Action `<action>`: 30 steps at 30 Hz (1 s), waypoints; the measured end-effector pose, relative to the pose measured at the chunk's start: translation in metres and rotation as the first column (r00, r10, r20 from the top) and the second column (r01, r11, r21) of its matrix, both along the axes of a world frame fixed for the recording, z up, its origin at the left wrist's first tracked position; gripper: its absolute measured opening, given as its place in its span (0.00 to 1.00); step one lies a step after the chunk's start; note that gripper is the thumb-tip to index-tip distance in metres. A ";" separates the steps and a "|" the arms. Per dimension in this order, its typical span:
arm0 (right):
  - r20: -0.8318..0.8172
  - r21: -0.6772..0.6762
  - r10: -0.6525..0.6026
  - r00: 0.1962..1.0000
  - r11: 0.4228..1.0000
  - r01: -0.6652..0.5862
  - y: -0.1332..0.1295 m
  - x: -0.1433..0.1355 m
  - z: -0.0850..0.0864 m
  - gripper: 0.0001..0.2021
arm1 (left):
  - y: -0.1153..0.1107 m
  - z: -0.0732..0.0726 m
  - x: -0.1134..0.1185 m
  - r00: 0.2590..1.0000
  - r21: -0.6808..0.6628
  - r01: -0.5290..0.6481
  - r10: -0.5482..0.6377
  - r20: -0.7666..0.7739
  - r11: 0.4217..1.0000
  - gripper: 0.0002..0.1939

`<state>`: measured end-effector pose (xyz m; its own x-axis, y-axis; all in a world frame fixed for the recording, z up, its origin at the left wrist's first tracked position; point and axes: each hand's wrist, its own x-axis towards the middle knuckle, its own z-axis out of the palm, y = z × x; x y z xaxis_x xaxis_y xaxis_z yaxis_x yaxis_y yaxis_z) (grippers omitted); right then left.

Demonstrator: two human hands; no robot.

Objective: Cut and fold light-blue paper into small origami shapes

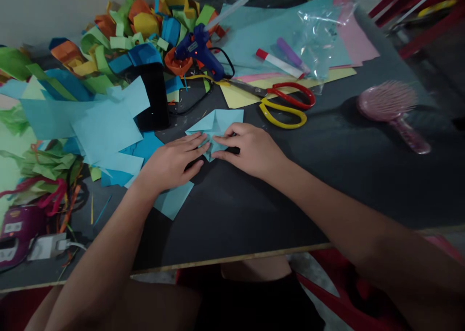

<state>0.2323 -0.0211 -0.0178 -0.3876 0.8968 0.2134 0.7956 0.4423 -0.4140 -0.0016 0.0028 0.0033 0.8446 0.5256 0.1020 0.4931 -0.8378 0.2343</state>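
The right hand's (250, 149) thumb and forefinger rest on the creased flaps of a folded light-blue paper (214, 122), their tips slightly apart; whether they pinch a layer cannot be told. The left hand (178, 159) lies palm down, fingers extended and a little spread, pressing the paper's left side with the fingertips. The paper lies on the dark, matte table (236, 219), pointed toward the person, its far edge raised in angular folds. Both wrists are low, and the forearms come in from either side of the near edge.

A flat blue sheet (174, 200) lies below the left wrist, and a heap of smooth blue pieces (109, 127) spreads to its left, partly over a glossy black slab (156, 98). Just beyond the folded paper are scissors (264, 92) with one red and one yellow loop handle. Farther off, a blue plastic glue gun (198, 50) shows a lit red dot and a pale label too small to read. A red-capped white marker (279, 63) and a purple pen (290, 52) lie beside crinkled clear plastic (319, 45). Curled paper strips (141, 25) pile at the back. At far left, a purple device (20, 229) carries illegible pale panels; at right lies a pink bristled brush (388, 103).
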 end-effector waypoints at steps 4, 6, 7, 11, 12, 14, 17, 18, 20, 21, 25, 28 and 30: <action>-0.002 -0.009 -0.018 1.000 1.000 0.018 0.000 0.000 0.000 0.18 | -0.002 -0.001 0.001 1.000 0.019 -0.016 0.015 0.011 1.000 0.22; -0.003 -0.011 -0.019 1.000 1.000 0.019 0.000 0.000 0.001 0.18 | -0.003 0.000 0.002 1.000 0.018 -0.015 0.015 0.006 1.000 0.22; -0.004 -0.011 -0.019 1.000 1.000 0.019 0.000 0.000 0.001 0.19 | -0.002 0.000 0.002 1.000 0.014 -0.014 0.013 0.006 1.000 0.22; -0.016 -0.013 -0.026 1.000 1.000 0.026 0.000 0.000 0.001 0.19 | -0.001 0.000 0.002 1.000 -0.005 -0.012 0.012 0.015 1.000 0.22; -0.021 -0.016 -0.027 0.999 1.000 0.027 0.000 0.000 0.001 0.20 | -0.001 0.000 0.002 1.000 -0.007 -0.012 0.012 0.016 1.000 0.22; -0.031 -0.025 -0.022 0.999 0.999 0.021 0.000 0.001 0.001 0.20 | -0.001 0.000 0.002 1.000 -0.009 -0.014 0.014 0.014 1.000 0.22; -0.031 -0.026 -0.025 0.999 0.999 0.024 0.001 0.002 0.002 0.19 | 0.000 -0.001 0.001 1.000 -0.012 -0.020 0.020 0.014 1.000 0.22; -0.027 -0.023 -0.028 0.999 0.999 0.027 0.001 0.002 0.002 0.19 | 0.000 -0.001 0.001 1.000 -0.011 -0.022 0.022 0.017 1.000 0.22; -0.018 -0.019 -0.030 0.999 0.999 0.030 0.001 0.002 0.003 0.18 | -0.001 -0.002 0.001 0.999 -0.009 -0.023 0.023 0.022 1.000 0.22; -0.014 -0.018 -0.031 0.999 0.999 0.031 0.001 0.002 0.003 0.18 | -0.001 -0.002 0.002 0.999 -0.007 -0.026 0.026 0.025 1.000 0.22; 0.010 -0.008 -0.053 0.999 0.999 0.053 -0.002 0.001 0.006 0.18 | -0.004 -0.001 0.004 0.999 0.010 -0.040 0.040 0.025 0.999 0.22; 0.026 0.006 -0.073 0.997 0.997 0.073 -0.005 0.002 0.008 0.18 | -0.006 0.000 0.006 0.998 0.053 -0.061 0.060 0.018 0.997 0.22; 0.030 0.014 -0.084 0.996 0.996 0.084 -0.007 0.002 0.008 0.18 | -0.007 0.000 0.007 0.998 0.080 -0.068 0.066 0.020 0.995 0.22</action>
